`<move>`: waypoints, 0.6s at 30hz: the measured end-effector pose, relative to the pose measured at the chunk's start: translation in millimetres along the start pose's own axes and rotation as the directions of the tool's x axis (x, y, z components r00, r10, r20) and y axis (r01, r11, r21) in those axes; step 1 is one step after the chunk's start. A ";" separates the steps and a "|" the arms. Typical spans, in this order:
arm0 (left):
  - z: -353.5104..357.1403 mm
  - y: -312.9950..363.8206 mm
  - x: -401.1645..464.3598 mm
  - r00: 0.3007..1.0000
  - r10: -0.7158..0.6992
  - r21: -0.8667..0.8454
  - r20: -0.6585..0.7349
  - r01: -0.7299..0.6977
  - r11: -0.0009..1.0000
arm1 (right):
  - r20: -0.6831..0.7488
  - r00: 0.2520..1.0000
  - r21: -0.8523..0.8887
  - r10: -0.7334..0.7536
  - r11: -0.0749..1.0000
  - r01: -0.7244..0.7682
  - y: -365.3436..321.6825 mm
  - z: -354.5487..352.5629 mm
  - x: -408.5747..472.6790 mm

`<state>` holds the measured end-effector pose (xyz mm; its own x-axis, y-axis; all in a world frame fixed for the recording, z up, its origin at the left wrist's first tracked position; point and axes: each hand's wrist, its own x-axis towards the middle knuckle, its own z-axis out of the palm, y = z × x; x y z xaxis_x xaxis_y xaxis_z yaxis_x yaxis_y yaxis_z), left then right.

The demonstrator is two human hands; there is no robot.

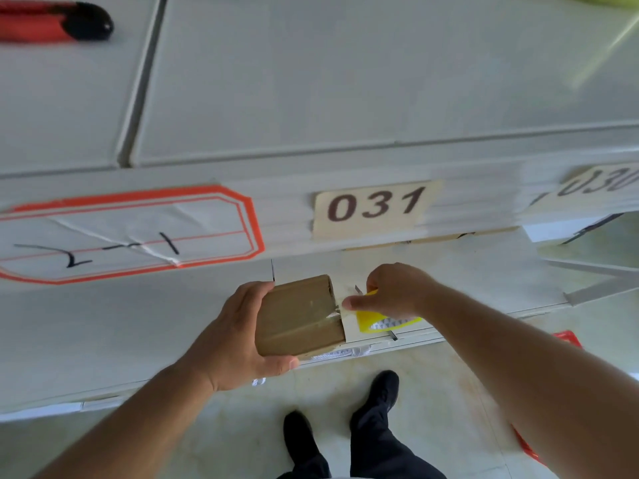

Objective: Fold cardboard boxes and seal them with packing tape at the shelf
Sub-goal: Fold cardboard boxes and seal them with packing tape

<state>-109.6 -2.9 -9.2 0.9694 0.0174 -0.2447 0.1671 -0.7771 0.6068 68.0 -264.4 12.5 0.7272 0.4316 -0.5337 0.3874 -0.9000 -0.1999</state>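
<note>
Your left hand (238,335) had its grip clamped around the box (300,316), dead center of the frame on the lower shelf (103,326). Your right hand (390,292) was curled tight around the yellow tape dispenser (375,321), just right of the box, with tape (332,311) running onto it. A red cutter (55,22) sat upper left, and the 031 label (375,207) just above your hands.

Cardboard box, taped, on painted shelf
Box (299,314): matt brown cardboard w/ glossy clear tape; shelf (345,98) above it smooth pale painted metal; paper label (375,207) matt.
</note>
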 end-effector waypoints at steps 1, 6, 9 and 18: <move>-3.2 6.8 0.7 1.000 -0.001 0.117 0.011 0.000 0.993 | 0.006 1.000 0.013 0.005 1.000 -0.005 0.1 2.4 0.2; 9.0 65.4 29.0 0.984 0.158 0.552 0.083 -0.177 0.815 | 0.034 0.999 0.055 0.020 0.998 -0.022 2.1 7.2 2.9; 7.3 61.7 41.4 0.983 0.169 0.466 0.071 -0.183 0.866 | 0.040 0.999 0.114 0.015 0.993 -0.020 1.8 1.6 -1.1; -33.0 24.1 32.0 0.978 0.196 -0.337 0.076 -0.160 0.928 | 0.272 0.955 0.779 -0.121 0.610 -0.145 12.3 -40.3 -17.0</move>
<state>-68.6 -0.3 22.6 0.9670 -0.1827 -0.1777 0.0608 -0.5118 0.8570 83.2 -280.4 52.3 0.4937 0.5040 -0.7087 -0.3105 -0.6591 -0.6850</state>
